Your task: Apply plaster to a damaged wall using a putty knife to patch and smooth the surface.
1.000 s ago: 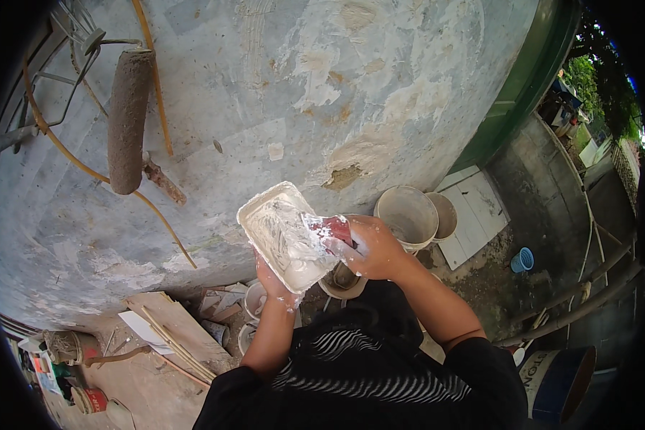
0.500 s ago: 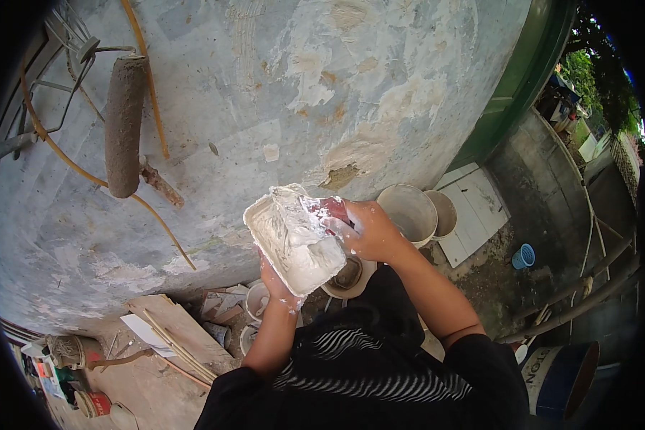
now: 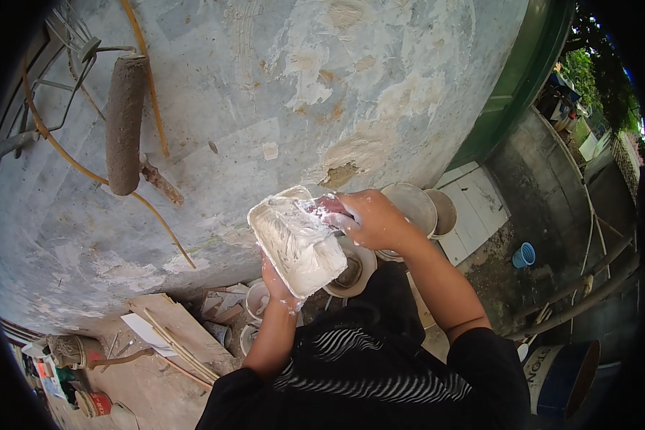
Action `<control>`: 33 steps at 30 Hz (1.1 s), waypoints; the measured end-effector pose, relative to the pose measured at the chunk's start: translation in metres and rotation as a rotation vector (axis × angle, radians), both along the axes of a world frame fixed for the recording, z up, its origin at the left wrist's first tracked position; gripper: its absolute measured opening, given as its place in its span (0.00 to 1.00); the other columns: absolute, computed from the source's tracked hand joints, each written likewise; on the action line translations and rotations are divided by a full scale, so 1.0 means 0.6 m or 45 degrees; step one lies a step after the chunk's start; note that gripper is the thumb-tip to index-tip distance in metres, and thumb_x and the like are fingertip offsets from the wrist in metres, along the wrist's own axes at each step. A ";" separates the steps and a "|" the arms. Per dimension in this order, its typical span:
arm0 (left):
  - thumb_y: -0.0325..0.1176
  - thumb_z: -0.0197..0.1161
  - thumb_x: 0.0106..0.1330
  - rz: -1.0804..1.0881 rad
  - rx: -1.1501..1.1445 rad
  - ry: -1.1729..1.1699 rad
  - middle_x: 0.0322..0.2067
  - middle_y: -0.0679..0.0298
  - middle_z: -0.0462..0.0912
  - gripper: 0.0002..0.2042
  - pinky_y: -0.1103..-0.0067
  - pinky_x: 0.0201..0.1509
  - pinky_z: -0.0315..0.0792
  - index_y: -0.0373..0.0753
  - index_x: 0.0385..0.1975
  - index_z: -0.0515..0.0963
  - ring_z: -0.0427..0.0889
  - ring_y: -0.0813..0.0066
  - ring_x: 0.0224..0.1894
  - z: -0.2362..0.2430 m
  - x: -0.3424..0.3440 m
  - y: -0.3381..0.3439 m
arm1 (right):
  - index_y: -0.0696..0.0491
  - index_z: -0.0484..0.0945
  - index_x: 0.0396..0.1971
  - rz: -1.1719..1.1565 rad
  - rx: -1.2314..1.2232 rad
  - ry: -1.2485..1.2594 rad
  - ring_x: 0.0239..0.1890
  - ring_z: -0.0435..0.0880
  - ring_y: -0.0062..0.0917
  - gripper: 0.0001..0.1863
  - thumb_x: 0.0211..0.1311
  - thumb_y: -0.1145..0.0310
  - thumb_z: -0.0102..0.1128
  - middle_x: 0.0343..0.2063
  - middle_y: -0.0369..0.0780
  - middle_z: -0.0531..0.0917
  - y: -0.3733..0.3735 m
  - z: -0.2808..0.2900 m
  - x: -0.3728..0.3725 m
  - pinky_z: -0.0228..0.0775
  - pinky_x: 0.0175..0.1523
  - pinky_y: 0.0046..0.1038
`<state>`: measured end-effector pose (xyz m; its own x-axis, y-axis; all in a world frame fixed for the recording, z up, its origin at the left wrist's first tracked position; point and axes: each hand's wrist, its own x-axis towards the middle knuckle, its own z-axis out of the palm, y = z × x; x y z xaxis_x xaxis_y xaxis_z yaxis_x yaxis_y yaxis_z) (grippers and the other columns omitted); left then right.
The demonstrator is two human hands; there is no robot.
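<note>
My left hand (image 3: pixel 276 283) is closed round the near left side of a rectangular white tub (image 3: pixel 264 236), keeping it tilted in front of the wall. White putty (image 3: pixel 314 259) lies inside it, thickest toward the near right end, and smears coat the rim. Above the tub's right side, my right hand (image 3: pixel 377 221) grips the reddish-brown handle of a putty knife (image 3: pixel 330 208). Its blade reaches into the tub and is covered with putty, so its edge cannot be made out. White smears mark the fingers and wrist.
A patchy grey wall (image 3: pixel 215 93) rises ahead, with a paint roller (image 3: pixel 125 125) and a yellow cable hanging at left. Buckets (image 3: pixel 408 204) stand at the wall's foot. Boards (image 3: pixel 183 330) lie lower left; a blue plastic cup (image 3: pixel 524 255) and a drum (image 3: pixel 562 376) are at right.
The tub has shifted slightly to the right. The putty heaped at its far rim has been scraped away, leaving that corner more bare, and the knife now sits lower inside.
</note>
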<state>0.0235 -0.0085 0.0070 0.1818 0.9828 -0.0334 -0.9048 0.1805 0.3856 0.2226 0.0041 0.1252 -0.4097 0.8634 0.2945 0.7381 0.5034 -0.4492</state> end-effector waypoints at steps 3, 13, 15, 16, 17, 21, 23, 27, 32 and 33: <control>0.50 0.41 0.70 -0.044 0.101 -0.041 0.61 0.53 0.67 0.29 0.60 0.62 0.68 0.37 0.65 0.59 0.71 0.54 0.60 0.003 -0.001 -0.003 | 0.57 0.76 0.40 -0.054 -0.012 -0.051 0.35 0.79 0.49 0.15 0.55 0.65 0.59 0.30 0.50 0.82 -0.004 0.001 0.003 0.69 0.42 0.45; 0.51 0.39 0.72 -0.045 -0.011 -0.086 0.62 0.55 0.66 0.28 0.60 0.63 0.66 0.39 0.65 0.59 0.70 0.54 0.61 0.009 0.009 -0.004 | 0.59 0.76 0.39 -0.060 0.015 0.072 0.35 0.78 0.50 0.16 0.59 0.62 0.58 0.29 0.51 0.81 -0.028 -0.014 0.014 0.69 0.42 0.45; 0.54 0.34 0.73 -0.036 0.001 -0.011 0.62 0.57 0.66 0.29 0.62 0.65 0.65 0.41 0.66 0.58 0.69 0.56 0.61 0.009 0.013 -0.005 | 0.59 0.75 0.38 -0.050 -0.037 0.141 0.33 0.78 0.51 0.15 0.59 0.63 0.58 0.27 0.53 0.80 -0.029 -0.016 0.018 0.69 0.41 0.45; 0.54 0.34 0.74 -0.062 0.002 -0.053 0.62 0.57 0.66 0.29 0.62 0.65 0.65 0.41 0.66 0.58 0.69 0.56 0.61 0.009 0.013 -0.007 | 0.59 0.76 0.38 -0.106 -0.043 0.148 0.33 0.78 0.51 0.14 0.59 0.63 0.58 0.27 0.53 0.80 -0.031 -0.017 0.020 0.69 0.40 0.45; 0.54 0.35 0.74 -0.087 0.003 -0.079 0.62 0.57 0.66 0.28 0.62 0.65 0.65 0.41 0.66 0.58 0.69 0.56 0.61 0.009 0.013 -0.008 | 0.59 0.76 0.38 -0.154 -0.063 0.159 0.33 0.78 0.51 0.14 0.59 0.63 0.58 0.26 0.53 0.80 -0.031 -0.017 0.023 0.69 0.40 0.45; 0.53 0.35 0.74 -0.103 0.030 -0.068 0.62 0.57 0.66 0.28 0.62 0.65 0.65 0.41 0.66 0.59 0.68 0.56 0.62 0.005 0.015 -0.009 | 0.58 0.76 0.38 -0.016 -0.059 0.047 0.33 0.78 0.51 0.14 0.60 0.63 0.57 0.26 0.53 0.80 -0.036 -0.023 0.026 0.69 0.40 0.46; 0.53 0.35 0.74 -0.068 -0.015 -0.031 0.62 0.57 0.66 0.28 0.62 0.65 0.65 0.41 0.66 0.59 0.68 0.56 0.62 0.004 0.015 -0.009 | 0.58 0.76 0.37 -0.150 -0.046 0.204 0.32 0.78 0.52 0.13 0.60 0.63 0.57 0.25 0.53 0.80 -0.033 -0.026 0.031 0.68 0.39 0.46; 0.52 0.35 0.74 -0.115 0.048 -0.024 0.62 0.57 0.66 0.28 0.62 0.65 0.65 0.41 0.66 0.58 0.69 0.56 0.62 0.000 0.014 -0.011 | 0.59 0.75 0.35 -0.074 -0.123 0.151 0.32 0.78 0.52 0.13 0.60 0.63 0.58 0.26 0.53 0.80 -0.027 -0.032 0.036 0.68 0.39 0.46; 0.54 0.35 0.74 -0.111 0.043 -0.002 0.62 0.57 0.66 0.29 0.63 0.65 0.65 0.41 0.66 0.58 0.68 0.57 0.62 0.001 0.017 -0.009 | 0.58 0.75 0.37 -0.162 -0.036 0.048 0.34 0.78 0.51 0.14 0.60 0.62 0.57 0.27 0.53 0.80 -0.018 -0.015 0.043 0.68 0.40 0.46; 0.54 0.34 0.74 -0.117 0.042 -0.006 0.63 0.57 0.66 0.29 0.63 0.65 0.65 0.41 0.66 0.58 0.68 0.57 0.62 0.002 0.017 -0.010 | 0.57 0.75 0.38 -0.138 -0.049 0.022 0.34 0.78 0.51 0.14 0.60 0.62 0.57 0.27 0.53 0.80 -0.016 -0.011 0.041 0.68 0.40 0.46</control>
<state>0.0340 -0.0144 0.0085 0.2714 0.9625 -0.0003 -0.8870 0.2502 0.3882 0.2470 -0.0055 0.1187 -0.3086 0.9131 0.2665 0.7791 0.4034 -0.4798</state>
